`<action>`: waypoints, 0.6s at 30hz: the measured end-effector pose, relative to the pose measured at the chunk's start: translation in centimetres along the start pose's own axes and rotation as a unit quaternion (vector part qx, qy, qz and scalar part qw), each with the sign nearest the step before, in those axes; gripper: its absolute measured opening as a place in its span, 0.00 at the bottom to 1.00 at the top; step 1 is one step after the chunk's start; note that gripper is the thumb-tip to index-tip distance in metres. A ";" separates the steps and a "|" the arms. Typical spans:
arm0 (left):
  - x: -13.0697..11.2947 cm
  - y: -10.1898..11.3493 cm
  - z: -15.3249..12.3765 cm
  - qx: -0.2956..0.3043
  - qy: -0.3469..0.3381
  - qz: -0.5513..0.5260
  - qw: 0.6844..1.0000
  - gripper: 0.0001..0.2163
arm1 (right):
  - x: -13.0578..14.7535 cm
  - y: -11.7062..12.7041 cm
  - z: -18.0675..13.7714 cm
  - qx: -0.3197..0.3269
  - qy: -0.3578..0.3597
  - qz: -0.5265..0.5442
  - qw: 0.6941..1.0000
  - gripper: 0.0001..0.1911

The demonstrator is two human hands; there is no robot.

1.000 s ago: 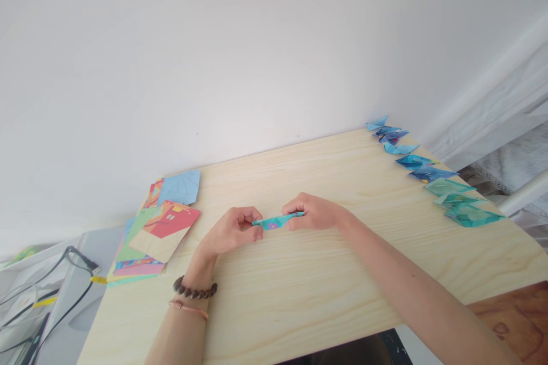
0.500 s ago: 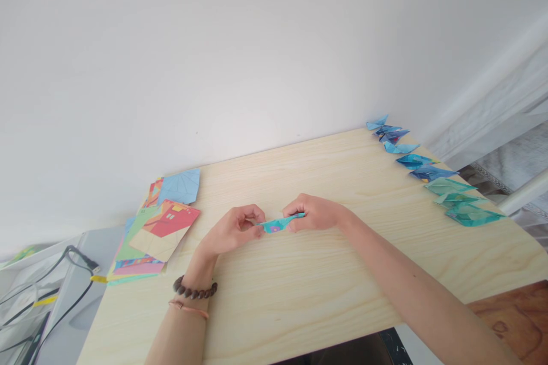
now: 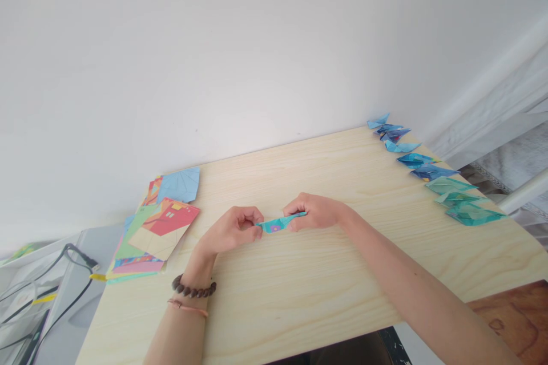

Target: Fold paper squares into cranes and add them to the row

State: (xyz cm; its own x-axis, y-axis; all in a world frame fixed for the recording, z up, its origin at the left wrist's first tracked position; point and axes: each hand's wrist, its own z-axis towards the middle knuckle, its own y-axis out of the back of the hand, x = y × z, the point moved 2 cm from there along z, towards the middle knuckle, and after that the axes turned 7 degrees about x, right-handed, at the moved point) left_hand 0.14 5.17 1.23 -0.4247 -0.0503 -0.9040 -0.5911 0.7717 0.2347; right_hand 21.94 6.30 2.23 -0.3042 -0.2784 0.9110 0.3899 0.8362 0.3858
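Between my two hands, over the middle of the wooden table (image 3: 257, 291), is a narrow folded strip of teal origami paper (image 3: 276, 224) with a pink-purple flower print. My left hand (image 3: 235, 228) pinches its left end between thumb and fingers. At the other end, my right hand (image 3: 314, 211) grips the paper, and a thin teal tip pokes out over the fingers. Parts of both ends are hidden by the fingertips.
At the left lies a pile of coloured paper sheets (image 3: 165, 234), a creased blue sheet (image 3: 178, 185) behind. Several folded paper boats (image 3: 432, 172), blue to green, line the right edge. Cables (image 3: 72, 256) lie in a white tray beyond the left edge. A pale wall (image 3: 274, 57) stands behind.
Both hands keep their pinch on the teal paper. The left hand has shifted very slightly left, baring a little more of the strip.
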 end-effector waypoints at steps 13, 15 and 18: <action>0.5 0.2 0.0 -0.016 -0.009 -0.027 0.999 0.08 | -0.1 0.0 0.1 0.012 -0.006 0.000 1.000 0.11; 0.4 0.2 0.0 -0.022 -0.005 -0.035 0.999 0.08 | -0.1 0.0 0.1 0.010 -0.005 0.003 1.000 0.11; 0.2 0.3 -0.1 -0.028 0.002 -0.045 0.999 0.09 | -0.2 0.0 0.1 0.009 -0.006 0.007 1.000 0.10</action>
State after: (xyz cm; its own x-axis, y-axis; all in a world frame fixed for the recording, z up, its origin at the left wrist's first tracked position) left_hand -0.23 5.36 1.13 -0.3710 -0.1212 -0.9207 -0.6647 0.7271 0.1721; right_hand 21.91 6.39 2.04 -0.3085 -0.2617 0.9145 0.3787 0.8481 0.3705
